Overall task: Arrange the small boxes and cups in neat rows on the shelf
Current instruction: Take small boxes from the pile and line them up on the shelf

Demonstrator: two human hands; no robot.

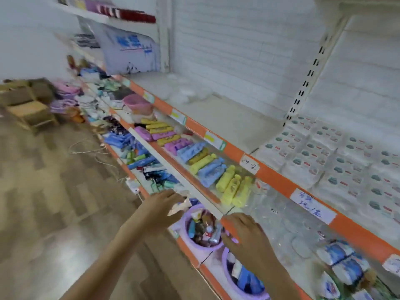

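Note:
The picture is motion-blurred. My left hand (pixel 163 205) reaches toward the low shelf and pinches a small pale pink packet (pixel 180 205) above a purple basin (pixel 202 249) full of small packets. My right hand (pixel 244 233) lies with loosely bent fingers on the orange front edge (pixel 229 226) of the middle shelf and holds nothing. Just beyond it stand clear plastic cups (pixel 283 219). More clear cups (pixel 186 93) sit far back on the upper shelf, and rows of small white boxes (pixel 337 152) fill that shelf's right part.
Folded umbrellas in yellow, blue and pink (pixel 207 163) lie in a row on the middle shelf. A second purple basin (pixel 232 284) sits at the bottom. Blue-and-white packs (pixel 344 260) lie at the right. Wooden stools (pixel 28 107) stand on the floor to the left.

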